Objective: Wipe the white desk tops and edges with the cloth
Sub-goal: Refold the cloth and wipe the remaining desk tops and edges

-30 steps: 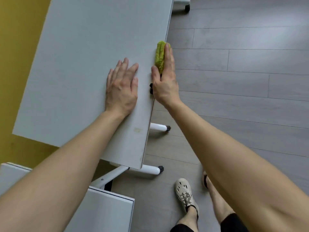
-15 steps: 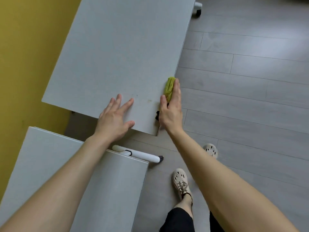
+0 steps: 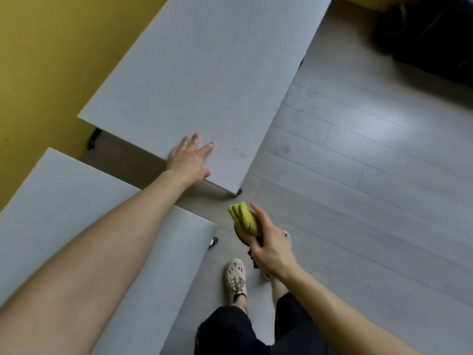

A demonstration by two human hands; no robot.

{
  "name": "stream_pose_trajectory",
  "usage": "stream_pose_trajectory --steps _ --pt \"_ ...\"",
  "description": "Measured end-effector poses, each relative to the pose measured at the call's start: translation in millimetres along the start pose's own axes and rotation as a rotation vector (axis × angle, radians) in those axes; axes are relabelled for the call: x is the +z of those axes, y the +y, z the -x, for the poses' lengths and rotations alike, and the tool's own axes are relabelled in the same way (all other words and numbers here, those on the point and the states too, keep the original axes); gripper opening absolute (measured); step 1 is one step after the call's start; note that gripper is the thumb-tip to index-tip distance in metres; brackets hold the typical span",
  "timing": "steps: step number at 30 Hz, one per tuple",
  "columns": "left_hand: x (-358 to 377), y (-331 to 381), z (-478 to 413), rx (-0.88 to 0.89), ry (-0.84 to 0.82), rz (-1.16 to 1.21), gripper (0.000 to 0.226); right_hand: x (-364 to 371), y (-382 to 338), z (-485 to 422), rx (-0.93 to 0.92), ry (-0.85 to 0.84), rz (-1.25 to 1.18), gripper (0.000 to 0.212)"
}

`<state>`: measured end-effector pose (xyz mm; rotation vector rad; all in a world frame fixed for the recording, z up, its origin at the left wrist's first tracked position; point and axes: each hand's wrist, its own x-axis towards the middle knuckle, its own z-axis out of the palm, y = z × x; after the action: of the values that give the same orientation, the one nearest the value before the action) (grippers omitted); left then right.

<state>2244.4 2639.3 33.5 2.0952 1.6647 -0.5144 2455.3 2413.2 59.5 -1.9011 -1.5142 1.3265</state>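
A long white desk top (image 3: 204,80) runs from the upper right down to a near corner. My left hand (image 3: 190,160) lies flat on it by its near short edge, fingers spread. A faint yellowish stain (image 3: 242,154) marks the top close to that corner. My right hand (image 3: 268,244) holds a folded yellow-green cloth (image 3: 243,217) in the air over the floor, just below the desk's corner and off its edge. A second white desk top (image 3: 64,213) fills the lower left under my left forearm.
A yellow wall (image 3: 51,47) runs behind both desks. Grey plank floor (image 3: 358,175) spreads to the right. A dark blurred object (image 3: 430,37) sits at the top right. My feet in pale shoes (image 3: 235,278) stand beside the near desk; caster wheels (image 3: 213,240) show under the desks.
My right hand slid the cloth down the desk's long right edge and has come off past the corner. My left hand moved back to the near short edge. The view has pulled back.
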Motion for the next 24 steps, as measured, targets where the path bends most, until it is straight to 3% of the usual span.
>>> stream_pose_trajectory --steps 3,6,7,9,11,14,18,24 --pt "-0.8 5.8 15.6 -0.033 0.039 0.221 0.072 -29.7 -30.9 -11.5 -0.04 -0.038 0.07 0.072" --pt "13.0 19.1 63.6 -0.136 0.18 0.792 0.04 -60.5 -62.6 -24.7 -0.108 0.004 0.065 0.064" --pt "20.7 25.5 82.5 -0.194 0.173 1.012 0.041 -66.8 -70.0 -31.4 -0.127 0.034 0.058 0.062" --pt "25.7 37.4 113.0 -0.286 0.045 1.418 0.066 -73.7 -82.3 -50.6 -0.183 0.07 0.06 0.062" --pt "26.7 43.9 121.0 -0.313 -0.048 1.688 0.081 -73.6 -97.0 -72.3 -0.284 0.062 0.121 0.064" --pt "10.2 52.2 111.6 -0.308 0.063 1.985 0.074 -65.4 -127.9 -103.7 -0.4 -0.146 0.234 0.071" --pt "-14.9 49.2 96.8 -0.397 0.297 2.152 0.057 -61.3 -164.4 -147.9 -0.56 -0.414 0.564 0.076" --pt "-24.2 32.0 93.0 -0.863 0.591 2.076 0.041 -82.4 -180.5 -226.4 -0.745 -0.538 0.631 0.052"
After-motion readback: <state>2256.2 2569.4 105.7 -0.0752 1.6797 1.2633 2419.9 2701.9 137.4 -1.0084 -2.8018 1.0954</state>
